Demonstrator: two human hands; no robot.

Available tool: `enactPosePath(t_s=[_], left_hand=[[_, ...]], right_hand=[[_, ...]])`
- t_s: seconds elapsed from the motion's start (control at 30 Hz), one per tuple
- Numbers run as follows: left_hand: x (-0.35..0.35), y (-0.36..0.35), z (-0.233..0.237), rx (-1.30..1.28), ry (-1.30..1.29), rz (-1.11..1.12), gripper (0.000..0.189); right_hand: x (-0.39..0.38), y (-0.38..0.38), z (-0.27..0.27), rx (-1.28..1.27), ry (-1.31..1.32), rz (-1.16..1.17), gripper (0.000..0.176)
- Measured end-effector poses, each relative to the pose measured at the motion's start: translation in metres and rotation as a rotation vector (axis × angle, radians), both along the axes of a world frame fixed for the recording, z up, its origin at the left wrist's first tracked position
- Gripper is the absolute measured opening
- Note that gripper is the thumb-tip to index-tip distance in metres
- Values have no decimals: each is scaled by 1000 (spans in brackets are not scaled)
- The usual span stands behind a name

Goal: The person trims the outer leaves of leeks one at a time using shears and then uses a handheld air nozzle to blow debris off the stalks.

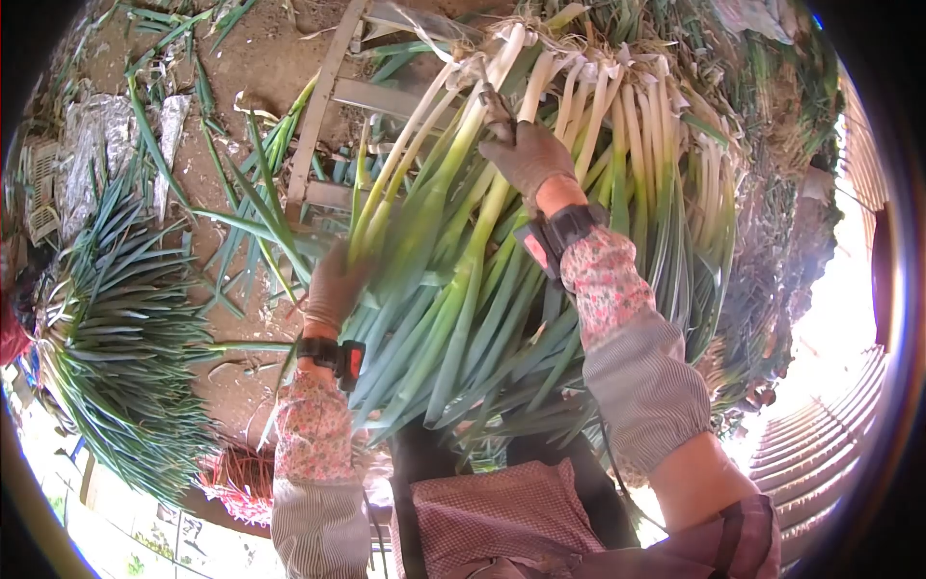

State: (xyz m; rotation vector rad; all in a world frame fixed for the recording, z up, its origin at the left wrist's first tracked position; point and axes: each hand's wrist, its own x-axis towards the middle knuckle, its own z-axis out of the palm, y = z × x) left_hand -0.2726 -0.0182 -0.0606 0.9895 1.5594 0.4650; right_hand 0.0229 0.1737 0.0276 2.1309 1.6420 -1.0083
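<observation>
Green onions over slatted frame

Pink floral sleeves: met grey-striped bands.
Black wrist straps: bore red-marked boxes.
Maroon checked cloth: lay at six o'clock.

The brown dirt floor carries a pale slatted frame, with long green leaves scattered left of it.

Onion leaves blur beside the left hand, whose hold, perhaps on stalks, is unclear.
</observation>
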Motion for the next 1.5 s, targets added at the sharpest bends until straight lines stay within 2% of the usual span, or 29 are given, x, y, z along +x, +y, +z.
enactPosePath(t_s=[0.07, 0.1, 0.13, 0.17, 0.2, 0.27, 0.3, 0.37, 0.4, 0.5, 0.6, 0.63, 0.77, 0.87, 0.9, 1.0, 1.03, 1.13, 1.17, 1.27, 1.3, 1.5], left_hand=[[1, 0, 1, -15, 109, -64, 37], [2, 4, 5, -25, 182, -102, 37], [2, 6, 8, -35, 256, -141, 37], [0, 8, 7, -107, 183, -131, 40], [3, 12, 11, -133, 437, -299, 42], [18, 27, 34, -186, 940, -643, 48], [24, 43, 57, -177, 990, -587, 48], [30, 56, 46, 115, 1023, -461, 49], [31, 66, 38, 260, 1038, -394, 49], [55, 104, 10, 379, 769, -289, 47], [79, 128, -4, 11, 521, -275, 44], [81, 128, -5, 91, 563, -261, 42], [61, 131, -4, 51, 517, -284, 38], [50, 129, 15, -4, 471, -304, 37], [44, 123, 4, 31, 443, -295, 35], [35, 97, -1, 127, 375, -247, 34], [35, 88, 7, 250, 394, -317, 33], [34, 72, -3, 26, 409, -282, 33], [35, 66, -6, 44, 520, -358, 31], [50, 73, 41, -76, 590, -402, 28], [55, 73, 44, -125, 622, -426, 26], [63, 70, 48, -123, 666, -370, 27]], right_hand=[[-9, -13, 18, -103, 24, 80, 58], [-13, -20, 20, -94, -68, 134, 55], [-12, -26, 24, -64, -55, 76, 54], [-13, -29, 28, -30, -40, 19, 53], [-13, -30, 31, 5, -23, -39, 52], [-14, -30, 33, -49, -42, 25, 51], [-16, -34, 28, -59, -61, 55, 51], [-17, -43, 18, -55, -59, 53, 52], [-21, -46, 19, -70, -55, 44, 52], [-22, -47, 21, -110, -56, 33, 54], [-30, -52, 24, -85, -50, 62, 56], [-33, -53, 25, -101, -65, 103, 58], [-21, -49, 19, -76, -31, -25, 59], [-28, -59, 31, -53, 69, 29, 55], [-31, -64, 29, -46, 20, 73, 53], [-34, -64, 38, -50, 1, -46, 52], [-38, -64, 40, -75, 13, -14, 53], [-48, -73, 42, -108, 28, 49, 54], [-47, -73, 37, -64, 24, 34, 54], [-55, -79, 33, -73, 31, 81, 54], [-57, -77, 33, -88, 34, 112, 54], [-60, -81, 36, -72, -50, 128, 52]])
